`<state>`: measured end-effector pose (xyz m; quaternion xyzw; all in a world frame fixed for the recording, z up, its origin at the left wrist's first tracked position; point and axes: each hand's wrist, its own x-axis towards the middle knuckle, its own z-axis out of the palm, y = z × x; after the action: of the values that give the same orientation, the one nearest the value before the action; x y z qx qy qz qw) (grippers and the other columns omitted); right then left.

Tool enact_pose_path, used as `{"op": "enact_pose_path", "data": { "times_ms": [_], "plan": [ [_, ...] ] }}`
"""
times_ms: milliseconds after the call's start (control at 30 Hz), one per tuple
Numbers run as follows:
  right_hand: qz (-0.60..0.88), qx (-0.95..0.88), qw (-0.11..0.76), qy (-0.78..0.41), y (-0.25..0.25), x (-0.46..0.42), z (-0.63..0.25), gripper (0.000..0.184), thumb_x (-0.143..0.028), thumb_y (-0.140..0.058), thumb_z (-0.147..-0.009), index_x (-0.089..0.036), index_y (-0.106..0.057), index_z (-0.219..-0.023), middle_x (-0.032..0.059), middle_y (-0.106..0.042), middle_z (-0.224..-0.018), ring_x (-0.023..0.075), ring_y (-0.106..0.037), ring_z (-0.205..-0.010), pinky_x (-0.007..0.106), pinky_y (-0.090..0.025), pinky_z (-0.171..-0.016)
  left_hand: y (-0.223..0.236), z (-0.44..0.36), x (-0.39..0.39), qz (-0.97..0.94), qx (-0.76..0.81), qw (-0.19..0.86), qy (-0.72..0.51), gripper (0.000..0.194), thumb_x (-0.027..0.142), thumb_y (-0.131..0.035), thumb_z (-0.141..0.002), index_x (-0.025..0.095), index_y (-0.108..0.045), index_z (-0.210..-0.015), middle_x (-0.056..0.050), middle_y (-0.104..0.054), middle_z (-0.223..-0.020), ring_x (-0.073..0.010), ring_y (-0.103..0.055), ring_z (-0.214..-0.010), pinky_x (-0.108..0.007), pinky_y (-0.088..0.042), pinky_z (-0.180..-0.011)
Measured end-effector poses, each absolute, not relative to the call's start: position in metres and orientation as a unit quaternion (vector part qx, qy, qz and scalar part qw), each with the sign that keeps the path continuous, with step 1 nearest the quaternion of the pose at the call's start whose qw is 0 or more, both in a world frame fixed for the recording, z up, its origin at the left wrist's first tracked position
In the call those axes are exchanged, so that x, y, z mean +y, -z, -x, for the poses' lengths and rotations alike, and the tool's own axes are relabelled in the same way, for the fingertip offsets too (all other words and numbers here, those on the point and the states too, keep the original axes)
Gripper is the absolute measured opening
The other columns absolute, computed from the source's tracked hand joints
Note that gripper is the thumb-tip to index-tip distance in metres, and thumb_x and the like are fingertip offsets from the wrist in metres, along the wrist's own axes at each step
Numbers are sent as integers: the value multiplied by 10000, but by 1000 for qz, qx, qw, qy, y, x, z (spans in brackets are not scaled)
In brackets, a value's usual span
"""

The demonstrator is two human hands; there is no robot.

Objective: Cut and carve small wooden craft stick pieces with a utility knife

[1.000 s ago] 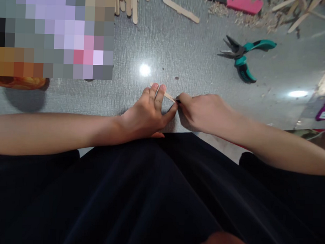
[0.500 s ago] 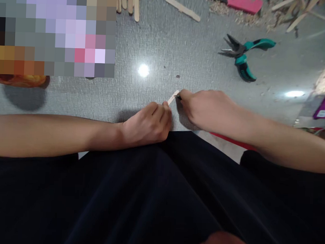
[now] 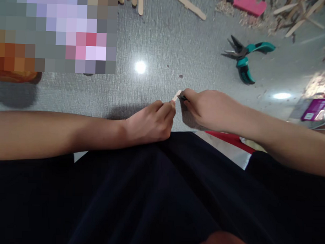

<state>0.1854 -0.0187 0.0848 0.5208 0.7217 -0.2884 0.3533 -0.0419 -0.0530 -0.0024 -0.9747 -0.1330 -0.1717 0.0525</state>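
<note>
My left hand (image 3: 157,120) is closed around a pale wooden craft stick (image 3: 177,94), and only a short end of it shows past the fingers. That end points up and to the right, just above the grey table. My right hand (image 3: 205,107) pinches a small dark blade-like tool (image 3: 182,97), mostly hidden by the fingers. The tool's tip meets the side of the stick near its exposed end. Both hands are close together at the table's near edge.
Pliers with teal handles (image 3: 243,57) lie spread on the grey table (image 3: 99,95). A notched craft stick (image 3: 190,6), a pink piece (image 3: 250,6), wood shavings (image 3: 225,6) and a pile of stick pieces (image 3: 304,16) are at the back. A purple packet (image 3: 313,109) lies right.
The view has shifted slightly. Both hands appear a little farther right, and less of the stick shows beyond my left fingers. The dark tool still touches the stick.
</note>
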Motion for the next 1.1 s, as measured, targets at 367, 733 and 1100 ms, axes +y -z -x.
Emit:
{"op": "enact_pose_path", "data": {
  "times_ms": [367, 733, 1100],
  "plan": [
    [-516, 743, 323, 279, -76, -25, -200, 399, -393, -334, -1210, -156, -617, -1361, 151, -773, -933, 297, -641, -720, 381, -264, -649, -4, 41, -46, 978, -118, 43, 166, 341, 247, -610, -1155, 99, -841, -953, -215, -869, -1121, -266, -746, -915, -378, -525, -755],
    [-512, 751, 336, 248, -75, -30, -197, 439, -403, -326, -1191, -157, -631, -1391, 164, -799, -919, 349, -707, -727, 393, -249, -631, -5, 42, -45, 981, -113, 38, 153, 371, 310, -603, -1176, 111, -847, -979, -198, -865, -1130, -267, -745, -935, -386, -511, -771],
    [-513, 743, 345, 256, -82, -26, -194, 410, -394, -360, -1204, -159, -632, -1401, 177, -808, -953, 348, -751, -787, 395, -277, -658, -4, 41, -43, 987, -112, -25, 116, 307, 267, -632, -1169, 109, -864, -1044, -201, -841, -1165, -285, -701, -1000, -408, -438, -781]
  ]
}}
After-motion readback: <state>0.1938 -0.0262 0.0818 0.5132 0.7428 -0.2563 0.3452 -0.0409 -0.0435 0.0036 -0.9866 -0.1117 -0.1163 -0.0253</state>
